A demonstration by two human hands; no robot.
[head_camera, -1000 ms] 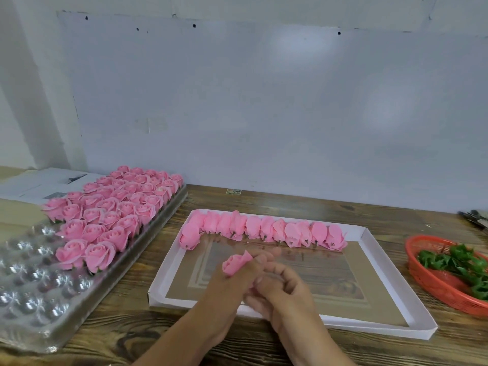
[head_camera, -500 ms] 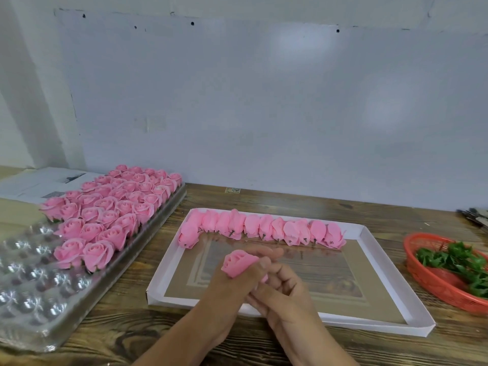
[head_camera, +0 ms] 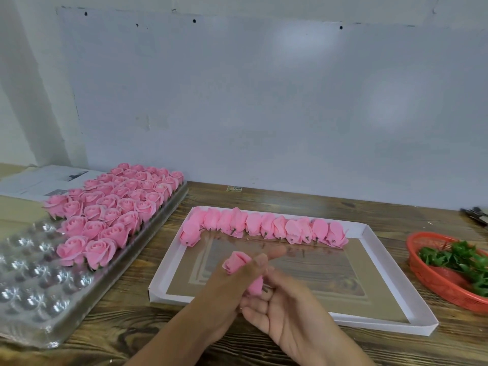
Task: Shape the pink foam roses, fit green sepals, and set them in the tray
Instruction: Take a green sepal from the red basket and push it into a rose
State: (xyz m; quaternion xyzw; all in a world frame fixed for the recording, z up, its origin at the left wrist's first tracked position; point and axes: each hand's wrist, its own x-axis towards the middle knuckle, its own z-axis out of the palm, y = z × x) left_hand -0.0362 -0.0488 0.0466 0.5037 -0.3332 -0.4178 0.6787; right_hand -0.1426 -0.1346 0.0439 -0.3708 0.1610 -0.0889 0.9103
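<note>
The wooden bench (head_camera: 264, 199) carries one clear plastic tray (head_camera: 39, 299) at the left, its far part filled with some forty finished roses (head_camera: 111, 207), too tightly packed to count exactly, its near cups bare; one shallow white box (head_camera: 396, 273) in the middle holds a row of eleven unshaped buds (head_camera: 264, 227) along its far wall, and one red basket (head_camera: 433, 276) of green sepals (head_camera: 454, 257) sits at the right, too tangled to count. Shaping seems to be the step in hand: the left hand (head_camera: 224, 291) has its grip closed round one pink bud (head_camera: 239, 262) above the box, while the right hand (head_camera: 287, 310) lies half open, fingers loosely curled beside the bud's stem end, holding nothing that I can see. Next comes a reach right for a sepal
</note>
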